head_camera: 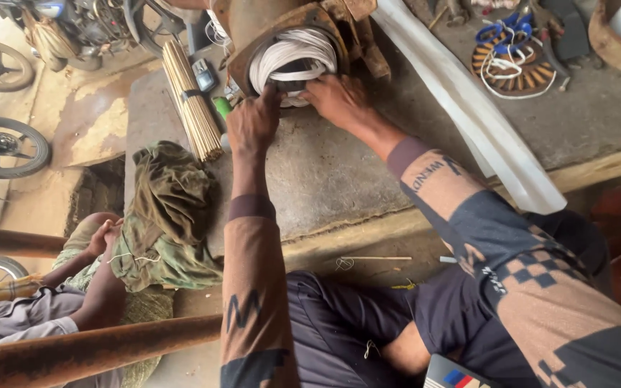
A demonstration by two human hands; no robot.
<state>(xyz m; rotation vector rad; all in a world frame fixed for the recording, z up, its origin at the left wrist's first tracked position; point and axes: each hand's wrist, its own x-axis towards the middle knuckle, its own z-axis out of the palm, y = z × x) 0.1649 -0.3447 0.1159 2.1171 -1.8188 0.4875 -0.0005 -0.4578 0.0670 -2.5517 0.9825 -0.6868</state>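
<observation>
At nine o'clock two motorcycle wheels [1, 147] are showing at the frame's edge, and below them, at eight o'clock, another person's arm [95, 284] is resting on a rusty pipe [88, 352]. A crumpled green cloth [170, 215] is lying over the near edge of the grey surface [325, 179], and at eleven o'clock one bundle of thin pale sticks [192, 100] is lying just beside it. At twelve o'clock the rusty motor housing [292, 36] is sitting on the surface, its round opening filled by the white wire coils [292, 57]. Both hands are pressing at that opening: the left hand [253, 122] is pinching the lower left edge of the coils with narrow fingers, and the right hand [336, 97] is curling its fingers onto the lower right edge. At one o'clock one long white sheet strip [468, 100] is slanting across the surface, and beyond it, at two o'clock, one wound stator [515, 61] with loose white cord is lying well apart.
</observation>
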